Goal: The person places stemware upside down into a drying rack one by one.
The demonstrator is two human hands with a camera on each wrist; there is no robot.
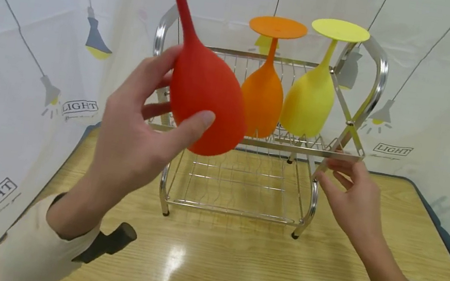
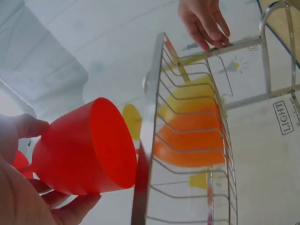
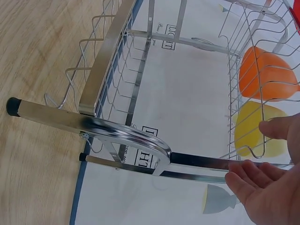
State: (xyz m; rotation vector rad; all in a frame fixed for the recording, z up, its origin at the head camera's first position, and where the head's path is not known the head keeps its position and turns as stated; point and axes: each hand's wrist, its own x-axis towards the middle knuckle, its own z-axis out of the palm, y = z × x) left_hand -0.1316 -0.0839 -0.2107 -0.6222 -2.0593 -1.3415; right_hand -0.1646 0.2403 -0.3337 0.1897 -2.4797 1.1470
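Note:
My left hand (image 1: 133, 131) holds a red wine goblet (image 1: 209, 99) by its bowl, thumb on the near side and fingers round the far side. The goblet is upside down and tilted, foot up, its rim (image 2: 115, 143) close to the front rail of the metal dish rack (image 1: 294, 148). An orange goblet (image 1: 262, 95) and a yellow goblet (image 1: 311, 100) stand upside down side by side on the rack's upper tier. My right hand (image 1: 353, 195) holds the rack's right side below the upper tier, with the metal frame between thumb and fingers (image 3: 241, 185).
The two-tier rack's lower wire shelf (image 1: 235, 186) carries nothing visible. It stands on a wood-grain table (image 1: 206, 260). White cloth (image 1: 32, 129) printed with lamps hangs around the back and sides. Dark camera mounts (image 1: 109, 242) stick out from both wrists.

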